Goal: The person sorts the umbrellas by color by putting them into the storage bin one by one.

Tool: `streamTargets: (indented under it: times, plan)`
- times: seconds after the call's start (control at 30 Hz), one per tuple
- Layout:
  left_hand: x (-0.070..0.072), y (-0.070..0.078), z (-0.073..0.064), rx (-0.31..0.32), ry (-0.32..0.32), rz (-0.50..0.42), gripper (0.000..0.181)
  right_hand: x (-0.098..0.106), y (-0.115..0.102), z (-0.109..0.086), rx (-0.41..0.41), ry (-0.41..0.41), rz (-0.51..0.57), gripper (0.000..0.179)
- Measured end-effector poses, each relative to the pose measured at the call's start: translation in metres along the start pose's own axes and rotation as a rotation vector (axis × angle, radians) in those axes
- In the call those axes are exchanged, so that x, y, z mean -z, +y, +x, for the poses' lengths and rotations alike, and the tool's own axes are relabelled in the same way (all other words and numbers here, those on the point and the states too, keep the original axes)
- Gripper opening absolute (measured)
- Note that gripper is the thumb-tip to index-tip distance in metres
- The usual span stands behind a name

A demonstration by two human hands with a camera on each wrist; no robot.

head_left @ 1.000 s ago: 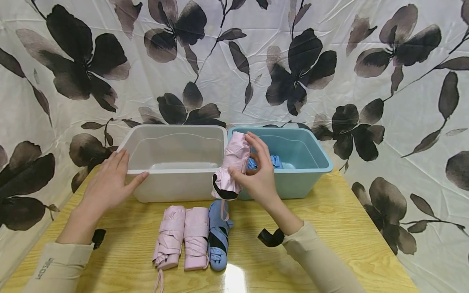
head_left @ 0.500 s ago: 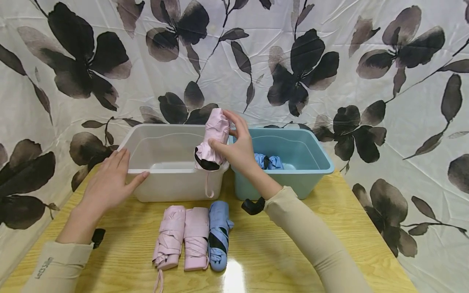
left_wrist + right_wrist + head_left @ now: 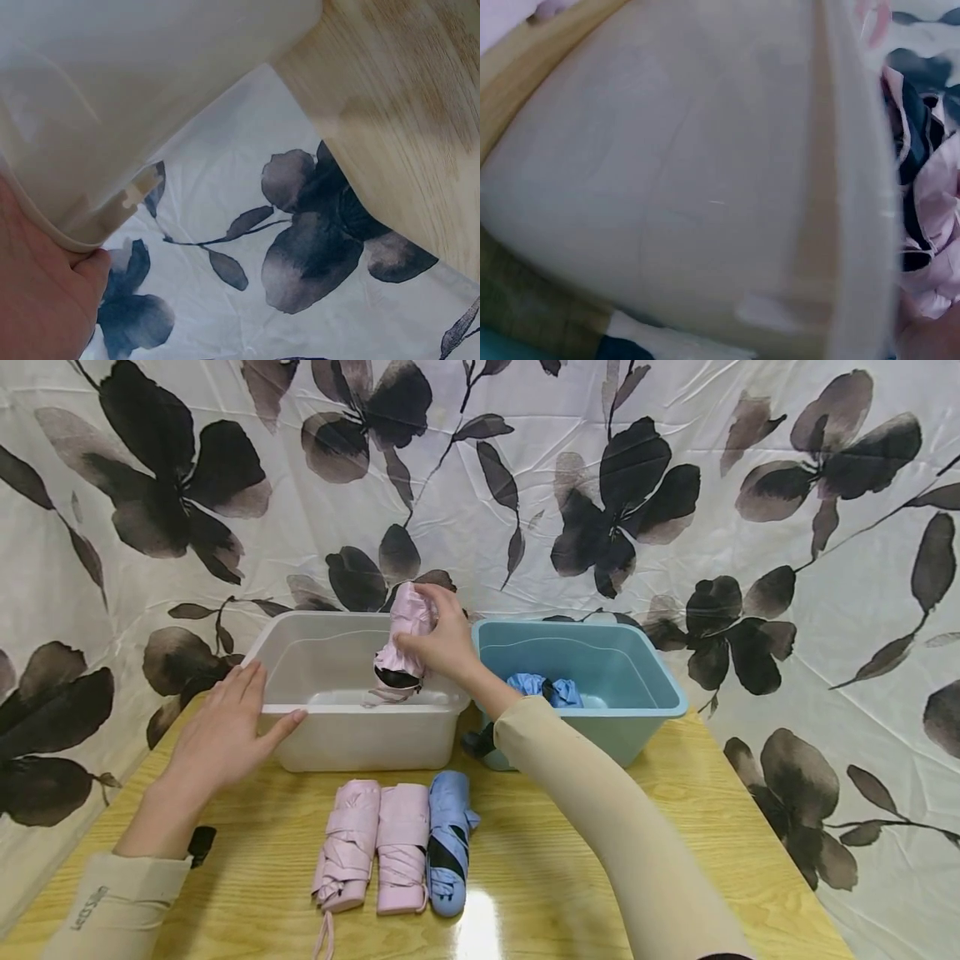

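Observation:
My right hand grips a folded pink umbrella with a black underside. The umbrella is tilted over the right half of the white bin, its wrist strap dangling inside the rim. At the right edge of the right wrist view, the umbrella's pink and black cloth shows beyond the bin's wall. On the bin's left front corner rests my left hand, fingers extended and thumb along the rim. Two folded pink umbrellas, a left one and a right one, lie beside a folded blue umbrella.
A teal bin stands right of the white one, with blue folded cloth inside. Behind both bins hangs a floral curtain. The wooden table extends in front of the bins.
My right hand has carried the pink umbrella leftward, from the gap between the bins to over the white bin. My left hand and the umbrellas on the table have stayed put.

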State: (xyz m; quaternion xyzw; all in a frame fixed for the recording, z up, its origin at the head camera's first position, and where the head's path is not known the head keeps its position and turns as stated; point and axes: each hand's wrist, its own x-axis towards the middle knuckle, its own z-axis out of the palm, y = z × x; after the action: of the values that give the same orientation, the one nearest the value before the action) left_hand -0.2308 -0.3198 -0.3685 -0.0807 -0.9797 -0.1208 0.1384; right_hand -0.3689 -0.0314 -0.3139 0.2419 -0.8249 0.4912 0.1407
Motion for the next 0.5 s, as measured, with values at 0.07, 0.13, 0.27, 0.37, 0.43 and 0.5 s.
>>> streamTargets:
  times: [0.07,0.13,0.27,0.37,0.43,0.5]
  plan:
    - [0.000,0.000,0.000,0.001,0.000,-0.001,0.100,-0.008,0.003,0.004,-0.021,-0.044,-0.050,0.075]
    - [0.000,-0.001,-0.001,0.003,0.003,-0.001,0.100,-0.016,0.004,0.007,-0.043,-0.095,-0.095,0.075]
    - [0.002,-0.001,-0.001,0.006,0.011,-0.001,0.099,-0.029,0.007,0.014,-0.071,-0.209,-0.143,0.075]
    - [0.003,-0.001,-0.001,0.004,0.008,-0.001,0.099,-0.038,0.010,0.018,-0.087,-0.291,-0.172,0.075]
    - [0.002,-0.001,0.000,0.002,0.007,0.000,0.099,-0.043,0.013,0.020,-0.092,-0.348,-0.171,0.075]
    - [0.002,-0.001,-0.001,0.003,0.007,-0.002,0.098,-0.048,0.015,0.021,-0.094,-0.411,-0.165,0.075]
